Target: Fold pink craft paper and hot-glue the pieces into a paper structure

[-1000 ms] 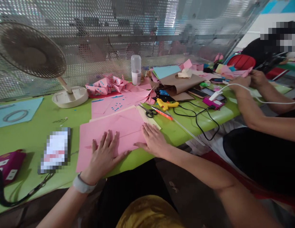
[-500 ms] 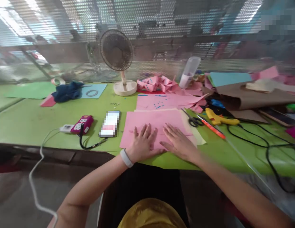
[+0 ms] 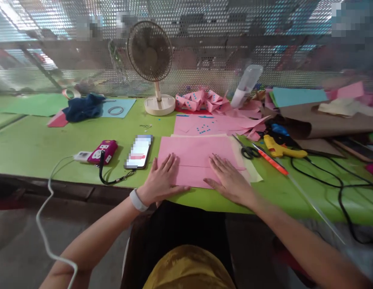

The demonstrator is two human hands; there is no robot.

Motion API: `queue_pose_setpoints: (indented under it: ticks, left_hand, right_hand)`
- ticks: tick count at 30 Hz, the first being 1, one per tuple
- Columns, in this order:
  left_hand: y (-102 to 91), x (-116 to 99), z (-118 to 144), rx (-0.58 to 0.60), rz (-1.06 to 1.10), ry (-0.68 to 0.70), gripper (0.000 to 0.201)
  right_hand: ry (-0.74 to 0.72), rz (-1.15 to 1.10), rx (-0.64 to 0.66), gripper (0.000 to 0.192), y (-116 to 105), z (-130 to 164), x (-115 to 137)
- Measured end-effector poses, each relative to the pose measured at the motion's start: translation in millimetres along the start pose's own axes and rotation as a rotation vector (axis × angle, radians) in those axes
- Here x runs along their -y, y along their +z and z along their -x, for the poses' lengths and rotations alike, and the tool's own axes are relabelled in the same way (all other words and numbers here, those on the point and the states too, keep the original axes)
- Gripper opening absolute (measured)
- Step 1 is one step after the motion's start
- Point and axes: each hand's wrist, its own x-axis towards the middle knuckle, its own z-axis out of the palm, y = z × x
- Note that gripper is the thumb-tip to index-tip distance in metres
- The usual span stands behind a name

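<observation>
A sheet of pink paper (image 3: 195, 152) lies in front of me near the table's edge, with a horizontal crease or folded edge across its lower part. Flat on its left side rests my left hand (image 3: 162, 176), fingers stretched out and a pale band on the wrist. My right hand (image 3: 227, 176) presses on the right part of the sheet, its fingers also extended. Neither hand grips anything. Pale yellow paper (image 3: 255, 171) sticks out from beneath the pink sheet on the right.
Right of the paper lie scissors (image 3: 248, 150), an orange cutter (image 3: 273, 161) and a yellow glue gun (image 3: 281, 147) with a black cord. On the left are a phone (image 3: 140, 151) and a magenta power bank (image 3: 106, 151). Behind stand a fan (image 3: 159, 105) and a clear bottle (image 3: 246, 86).
My left hand has slid left across the pink paper, away from my right hand, which stays nearly in place. The view has shifted slightly.
</observation>
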Motion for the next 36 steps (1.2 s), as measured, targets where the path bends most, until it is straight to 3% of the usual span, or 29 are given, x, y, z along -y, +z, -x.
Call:
queue_pose_setpoints:
  ticks: [10, 13, 16, 19, 23, 27, 32, 36]
  left_hand:
    - [4.3, 18, 0, -0.009, -0.086, 0.109, 0.087]
    - [-7.0, 23, -6, 0.013, -0.091, 0.171, 0.074]
    - [-23.1, 19, -20, -0.081, -0.095, 0.139, 0.073]
    - [-30.7, 9, -38, -0.123, -0.059, 0.231, 0.048]
    - [-22.6, 3, -56, -0.113, -0.071, 0.357, 0.029]
    - [-15.8, 6, -62, -0.076, -0.051, 0.454, 0.026]
    - [-18.9, 9, -62, -0.043, -0.162, 0.57, 0.024]
    - [-17.0, 8, -62, -0.065, -0.164, 0.563, 0.024]
  right_hand:
    - [0.255, 0.045, 0.035, 0.091, -25, 51, -37]
    - [0.292, 0.118, -0.051, 0.086, -40, 50, -41]
    - [0.17, 0.155, -0.23, 0.054, -52, 34, -34]
    - [-0.075, 0.116, -0.234, 0.027, -52, 9, -22]
    - [-0.295, 0.196, -0.156, 0.022, -36, -16, -14]
    - [-0.359, 0.301, -0.134, 0.02, -27, -22, -18]
    - [-0.417, 0.372, -0.13, 0.022, -32, -20, -20]
    - [-0.417, 0.376, -0.122, 0.024, -32, -20, -20]
